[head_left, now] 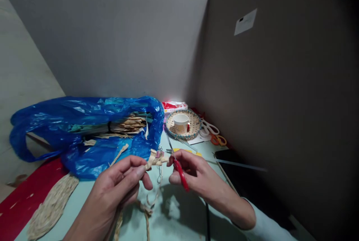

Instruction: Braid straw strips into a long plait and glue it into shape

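My left hand (120, 185) is closed, pinching the end of a pale dried-fibre strip (153, 159) between thumb and fingers. A cord of the same fibre (147, 211), twisted and knotted, hangs below it over the table. My right hand (193, 170) is wrapped round red-handled scissors (181, 175), their thin blades pointing up and away from me. Its fingertips reach the right end of the strip. Just behind the strip sits a small pink binder clip (159, 154). The lower parts of the cord are partly hidden by my left hand.
A blue plastic bag (84, 113) holding a bundle of dried fibre (129, 125) lies at the back left. A woven oval piece (53, 207) rests on red material. At the back, a round basket (193, 125) holds a paper cup (181, 123), beside white scissors (209, 128) and orange scissors (218, 140).
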The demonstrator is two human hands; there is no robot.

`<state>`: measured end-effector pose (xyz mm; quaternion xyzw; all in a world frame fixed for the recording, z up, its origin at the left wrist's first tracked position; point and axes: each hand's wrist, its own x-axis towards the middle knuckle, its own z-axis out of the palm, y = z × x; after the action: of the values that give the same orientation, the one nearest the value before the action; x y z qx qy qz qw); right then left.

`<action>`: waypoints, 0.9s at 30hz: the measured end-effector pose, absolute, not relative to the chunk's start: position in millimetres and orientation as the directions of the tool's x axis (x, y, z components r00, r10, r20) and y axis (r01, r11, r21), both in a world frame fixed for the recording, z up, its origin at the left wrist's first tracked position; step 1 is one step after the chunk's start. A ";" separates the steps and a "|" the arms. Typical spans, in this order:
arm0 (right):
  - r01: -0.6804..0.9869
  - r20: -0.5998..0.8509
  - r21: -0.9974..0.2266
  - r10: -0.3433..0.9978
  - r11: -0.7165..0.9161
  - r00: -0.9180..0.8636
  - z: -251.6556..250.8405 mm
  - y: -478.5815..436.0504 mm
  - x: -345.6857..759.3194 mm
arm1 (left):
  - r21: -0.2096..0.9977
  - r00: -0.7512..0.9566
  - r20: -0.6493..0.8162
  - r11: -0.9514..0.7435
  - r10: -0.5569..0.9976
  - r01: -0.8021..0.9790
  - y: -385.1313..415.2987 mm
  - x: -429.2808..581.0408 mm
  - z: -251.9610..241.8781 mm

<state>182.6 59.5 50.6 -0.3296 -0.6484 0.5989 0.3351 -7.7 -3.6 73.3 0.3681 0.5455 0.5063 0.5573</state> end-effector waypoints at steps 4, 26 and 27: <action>0.099 0.036 -0.990 0.845 0.105 -0.534 54.6 56.8 186.6 | 0.967 -0.119 -0.227 0.209 0.966 -0.146 -1.9 -8.9 74.4; -0.355 0.307 -0.909 0.925 0.217 -0.222 49.1 63.7 194.2 | 0.943 0.036 -0.291 0.293 0.956 -0.159 -16.0 -1.2 66.1; -0.359 0.300 -0.909 0.930 0.212 -0.213 49.5 63.7 194.9 | 0.943 0.035 -0.294 0.296 0.955 -0.154 -15.9 -2.4 65.9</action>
<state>194.9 63.7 49.5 -0.2678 -0.5327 0.5679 0.5674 -2.4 -15.9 65.9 0.3813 0.5252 0.4545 0.6101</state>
